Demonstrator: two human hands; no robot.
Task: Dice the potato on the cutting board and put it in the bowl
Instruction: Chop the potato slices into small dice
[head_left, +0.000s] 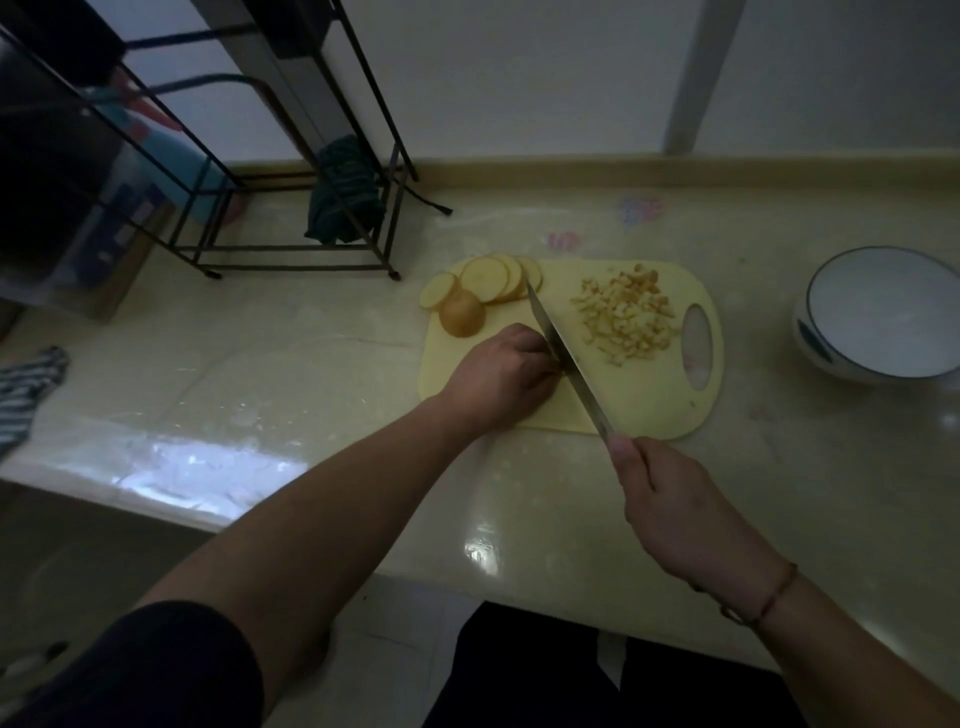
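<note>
A yellow cutting board (644, 400) lies on the counter. Several round potato slices (493, 278) fan out at its far left corner, with a potato end piece (461, 314) beside them. A heap of diced potato (626, 314) sits near the board's handle hole. My right hand (670, 501) grips the handle of a knife (563, 353), whose blade slants across the board. My left hand (501, 376) rests on the board with fingers curled down against the blade's left side; what lies under the fingers is hidden. A white bowl (883, 312) stands to the right of the board.
A black wire rack (291, 218) stands at the back left with a dark cloth (343, 192) hanging in it. A striped towel (26, 389) lies at the left counter edge. The counter's front edge runs close below the board.
</note>
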